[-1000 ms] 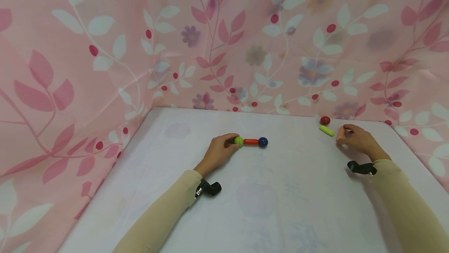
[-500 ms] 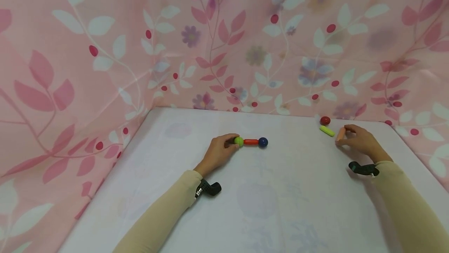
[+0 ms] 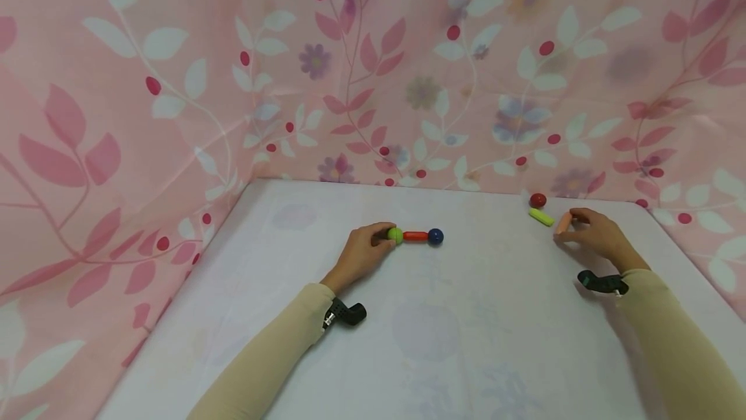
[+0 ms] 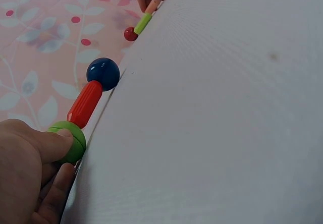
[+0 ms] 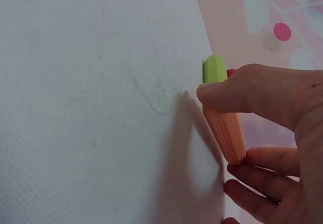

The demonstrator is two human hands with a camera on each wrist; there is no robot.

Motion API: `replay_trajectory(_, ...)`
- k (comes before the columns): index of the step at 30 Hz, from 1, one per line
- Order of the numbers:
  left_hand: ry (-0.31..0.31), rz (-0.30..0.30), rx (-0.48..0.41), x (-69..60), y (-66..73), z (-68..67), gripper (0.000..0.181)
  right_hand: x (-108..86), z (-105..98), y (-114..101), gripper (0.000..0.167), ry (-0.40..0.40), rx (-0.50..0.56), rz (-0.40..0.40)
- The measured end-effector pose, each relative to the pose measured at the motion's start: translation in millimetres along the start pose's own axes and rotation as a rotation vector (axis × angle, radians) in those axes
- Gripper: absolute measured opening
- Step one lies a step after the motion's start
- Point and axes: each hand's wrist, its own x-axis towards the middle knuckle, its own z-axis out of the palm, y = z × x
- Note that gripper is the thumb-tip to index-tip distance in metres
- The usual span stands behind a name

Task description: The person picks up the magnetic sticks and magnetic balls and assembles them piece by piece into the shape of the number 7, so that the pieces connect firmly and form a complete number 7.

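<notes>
My left hand [image 3: 366, 252] pinches a green ball [image 4: 76, 144] between thumb and fingers. A red ridged rod [image 4: 85, 105] joins that ball to a dark blue ball [image 4: 103, 74], and the joined piece lies on the white table. Over at the far right, my right hand [image 3: 597, 235] holds an orange ridged rod [image 5: 225, 135] by its ends, thumb on one end and fingertips at the other. Just left of it lies a yellow-green rod [image 3: 541, 217], with a red ball [image 3: 538, 200] close behind. In the right wrist view my thumb hides part of the orange rod.
The white table [image 3: 431, 329] has its back edge along a pink curtain [image 3: 373, 70] patterned with leaves and flowers. More curtain hangs on the left side. A black wrist camera [image 3: 350, 314] sits at the left cuff, another camera [image 3: 603, 282] at the right.
The orange rod in my right hand has turned a little and leans more to the right at its far end. My left hand and the joined piece stay put. The head view shifts slightly.
</notes>
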Motion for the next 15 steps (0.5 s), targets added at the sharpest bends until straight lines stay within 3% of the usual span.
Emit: replay_trajectory(15, 0.004, 0.008, -0.014, 0.0, -0.9, 0.2, 0.038, -5.3, 1.3, 0.2, 0.105, 0.007, 0.044, 0.030)
